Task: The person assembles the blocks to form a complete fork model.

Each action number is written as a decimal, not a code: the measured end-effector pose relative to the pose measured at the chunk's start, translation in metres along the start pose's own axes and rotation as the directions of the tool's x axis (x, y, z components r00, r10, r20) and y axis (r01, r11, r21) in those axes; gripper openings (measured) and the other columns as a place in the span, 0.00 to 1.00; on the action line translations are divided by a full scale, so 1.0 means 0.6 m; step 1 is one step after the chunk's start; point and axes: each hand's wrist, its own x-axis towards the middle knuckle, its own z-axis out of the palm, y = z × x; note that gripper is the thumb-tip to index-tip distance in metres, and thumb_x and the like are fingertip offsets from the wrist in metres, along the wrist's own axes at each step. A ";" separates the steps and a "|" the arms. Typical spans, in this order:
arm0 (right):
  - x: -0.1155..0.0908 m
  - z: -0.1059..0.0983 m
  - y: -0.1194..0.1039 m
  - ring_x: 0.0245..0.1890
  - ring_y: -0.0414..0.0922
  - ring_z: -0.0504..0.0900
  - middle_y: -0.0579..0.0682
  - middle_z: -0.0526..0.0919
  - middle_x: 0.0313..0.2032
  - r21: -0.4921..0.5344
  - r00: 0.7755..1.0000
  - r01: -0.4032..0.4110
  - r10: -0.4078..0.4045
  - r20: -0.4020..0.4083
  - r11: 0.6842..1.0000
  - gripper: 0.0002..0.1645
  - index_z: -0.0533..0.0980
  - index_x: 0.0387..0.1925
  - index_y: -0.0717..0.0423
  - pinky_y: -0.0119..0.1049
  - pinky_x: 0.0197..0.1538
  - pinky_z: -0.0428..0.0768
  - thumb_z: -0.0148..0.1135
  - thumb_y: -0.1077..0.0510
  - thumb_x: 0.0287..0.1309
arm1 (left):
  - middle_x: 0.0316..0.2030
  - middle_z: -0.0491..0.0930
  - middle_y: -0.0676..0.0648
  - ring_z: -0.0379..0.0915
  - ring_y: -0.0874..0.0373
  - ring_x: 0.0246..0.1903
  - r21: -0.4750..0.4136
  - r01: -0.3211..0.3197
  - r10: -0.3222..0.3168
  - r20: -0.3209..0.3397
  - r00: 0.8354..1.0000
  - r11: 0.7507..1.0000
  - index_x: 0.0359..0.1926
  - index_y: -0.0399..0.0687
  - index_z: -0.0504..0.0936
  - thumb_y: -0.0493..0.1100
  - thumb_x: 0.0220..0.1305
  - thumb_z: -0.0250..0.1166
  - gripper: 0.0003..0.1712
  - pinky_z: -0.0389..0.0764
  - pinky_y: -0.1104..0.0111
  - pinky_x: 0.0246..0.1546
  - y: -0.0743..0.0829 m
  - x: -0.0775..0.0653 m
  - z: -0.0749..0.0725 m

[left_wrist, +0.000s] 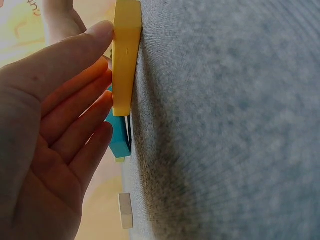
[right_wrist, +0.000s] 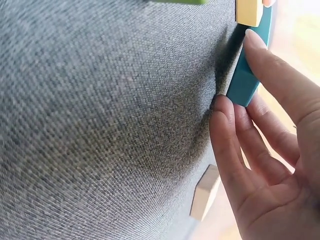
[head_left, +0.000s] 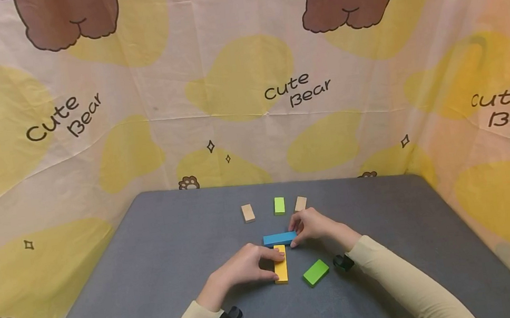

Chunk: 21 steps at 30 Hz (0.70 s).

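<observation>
A long yellow block (head_left: 282, 269) lies on the table, its far end against or very close to the middle of a long blue block (head_left: 278, 239). The left hand (head_left: 246, 267) holds the yellow block from the left, with its thumb near the close end and its fingers toward the far end. At the blue block's right end, the right hand (head_left: 315, 226) pinches it, thumb on the near side and fingers round the far side and end. In the right wrist view the thumb presses the blue block (right_wrist: 244, 82) beside the yellow block (right_wrist: 248, 12).
A green block (head_left: 316, 273) lies slantwise right of the yellow one. Farther back stand a wooden block (head_left: 248, 213), a light green block (head_left: 279, 206) and another wooden block (head_left: 301, 203), partly behind the right hand. A printed cloth (head_left: 235, 76) hangs around the grey table (head_left: 152, 256).
</observation>
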 end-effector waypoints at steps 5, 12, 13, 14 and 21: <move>0.000 0.001 0.002 0.30 0.35 0.81 0.45 0.85 0.32 0.006 1.000 0.005 -0.005 0.007 1.000 0.19 0.82 0.33 0.50 0.26 0.35 0.81 0.79 0.50 0.39 | 0.54 0.81 0.63 0.76 0.67 0.58 -0.002 -0.002 0.002 -0.002 1.000 1.000 0.57 0.59 0.81 0.51 0.55 0.71 0.26 0.77 0.67 0.61 0.000 0.000 0.000; 0.001 0.003 0.004 0.30 0.36 0.80 0.44 0.85 0.32 0.009 1.000 -0.001 0.001 0.024 1.000 0.18 0.82 0.34 0.49 0.26 0.35 0.81 0.79 0.50 0.40 | 0.55 0.81 0.63 0.76 0.68 0.58 -0.013 0.004 -0.004 0.002 1.000 1.000 0.57 0.60 0.81 0.52 0.56 0.71 0.26 0.76 0.67 0.61 0.000 -0.001 0.001; 0.001 0.003 0.005 0.30 0.36 0.80 0.44 0.85 0.32 0.007 1.000 -0.002 0.001 0.024 1.000 0.18 0.82 0.34 0.49 0.26 0.35 0.81 0.79 0.50 0.39 | 0.55 0.81 0.63 0.76 0.68 0.58 -0.014 0.005 -0.005 0.002 1.000 1.000 0.57 0.60 0.81 0.52 0.56 0.71 0.26 0.76 0.67 0.61 -0.001 -0.001 0.001; 0.001 0.003 0.005 0.30 0.36 0.80 0.44 0.85 0.32 0.004 1.000 -0.002 0.002 0.025 1.000 0.18 0.82 0.34 0.49 0.26 0.35 0.80 0.79 0.50 0.39 | 0.55 0.81 0.63 0.76 0.68 0.58 -0.015 0.006 -0.006 0.002 1.000 1.000 0.57 0.60 0.81 0.52 0.56 0.71 0.26 0.76 0.67 0.61 -0.001 0.000 0.001; 0.001 0.006 0.010 0.29 0.35 0.80 0.42 0.85 0.32 -0.015 0.999 0.013 -0.013 0.033 1.000 0.16 0.83 0.33 0.47 0.25 0.34 0.80 0.78 0.49 0.40 | 0.54 0.82 0.63 0.76 0.68 0.57 -0.015 0.007 -0.007 -0.002 1.000 1.000 0.57 0.60 0.81 0.52 0.55 0.71 0.26 0.77 0.67 0.60 -0.001 0.000 0.002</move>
